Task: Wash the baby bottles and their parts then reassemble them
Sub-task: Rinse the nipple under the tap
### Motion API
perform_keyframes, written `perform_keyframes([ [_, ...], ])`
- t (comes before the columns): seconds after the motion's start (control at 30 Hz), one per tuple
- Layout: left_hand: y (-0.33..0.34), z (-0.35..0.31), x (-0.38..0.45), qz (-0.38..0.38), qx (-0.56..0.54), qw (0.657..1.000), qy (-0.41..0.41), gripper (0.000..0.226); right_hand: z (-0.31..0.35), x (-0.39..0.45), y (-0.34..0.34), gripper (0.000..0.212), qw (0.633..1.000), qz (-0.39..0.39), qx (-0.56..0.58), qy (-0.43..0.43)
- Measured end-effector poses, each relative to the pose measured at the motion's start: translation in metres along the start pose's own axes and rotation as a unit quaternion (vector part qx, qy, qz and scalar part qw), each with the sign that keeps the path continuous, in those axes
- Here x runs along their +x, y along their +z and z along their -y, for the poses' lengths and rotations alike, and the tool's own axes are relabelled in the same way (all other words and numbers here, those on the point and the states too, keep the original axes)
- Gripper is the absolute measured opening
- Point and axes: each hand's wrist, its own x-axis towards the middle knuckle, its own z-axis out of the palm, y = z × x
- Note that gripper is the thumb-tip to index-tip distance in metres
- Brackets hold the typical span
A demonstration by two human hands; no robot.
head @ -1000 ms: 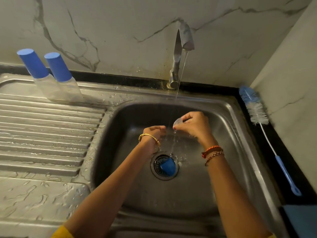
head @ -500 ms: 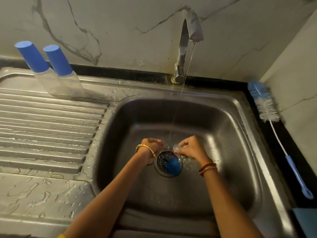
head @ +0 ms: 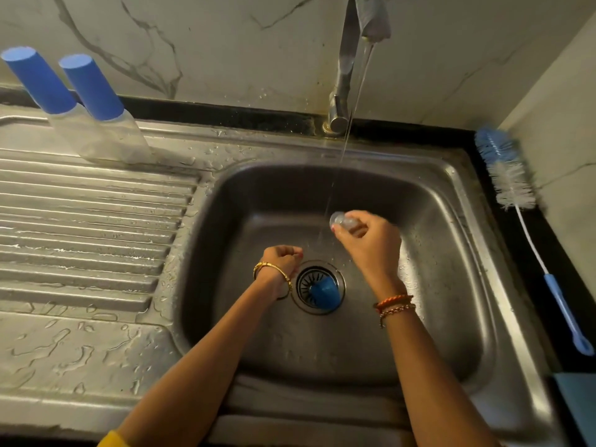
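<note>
My right hand (head: pixel 367 243) pinches a small clear teat (head: pixel 342 221) beside the thin stream of water falling from the tap (head: pixel 346 59). My left hand (head: pixel 282 258) hovers low in the steel sink (head: pixel 451 285) with its fingers curled into a fist, and nothing shows in it. A blue bottle ring (head: pixel 324 293) lies on the drain strainer between my wrists. Two assembled baby bottles, the first (head: pixel 51 98) and the second (head: pixel 106 108), stand with blue caps at the back of the drainboard.
A blue and white bottle brush (head: pixel 512 185) lies on the black counter right of the sink. The wet ribbed drainboard (head: pixel 90 240) stretches to the left. A blue object's corner (head: pixel 577 404) shows at the lower right. Marble walls close in behind and on the right.
My right hand has risen from near the drain with the clear teat, up beside the water stream. My left hand stayed low beside the drain, fingers curled.
</note>
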Motion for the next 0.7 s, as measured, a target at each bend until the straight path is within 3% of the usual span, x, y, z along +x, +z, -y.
perform_keyframes([
  [0.07,0.000,-0.001,-0.001,-0.010,0.000,1.000,0.001,0.014,-0.003,-0.003,0.003,0.017,0.996,0.058,-0.064,0.013],
  [0.13,0.001,0.001,-0.003,-0.017,0.012,1.000,0.009,0.008,-0.007,-0.012,0.007,0.035,0.982,0.118,-0.142,0.036],
  [0.23,0.001,0.001,-0.005,-0.027,0.040,0.998,0.045,0.007,0.001,-0.008,0.002,0.014,0.994,0.016,-0.099,-0.034],
  [0.27,0.000,0.001,-0.007,-0.034,0.051,0.996,0.060,0.008,0.008,-0.007,-0.002,0.017,0.995,-0.007,-0.085,-0.049],
  [0.43,-0.001,-0.005,-0.023,-0.044,0.092,0.989,0.112,0.013,0.002,-0.021,-0.006,0.017,0.984,0.080,-0.160,0.004],
  [0.53,-0.004,-0.014,-0.032,-0.051,0.062,0.986,0.145,0.016,0.007,-0.023,-0.011,0.029,0.998,0.029,-0.054,-0.010],
  [0.7,-0.035,-0.024,-0.056,-0.063,0.020,0.974,0.216,0.013,0.036,-0.040,-0.009,0.030,0.992,0.075,0.097,0.017],
])
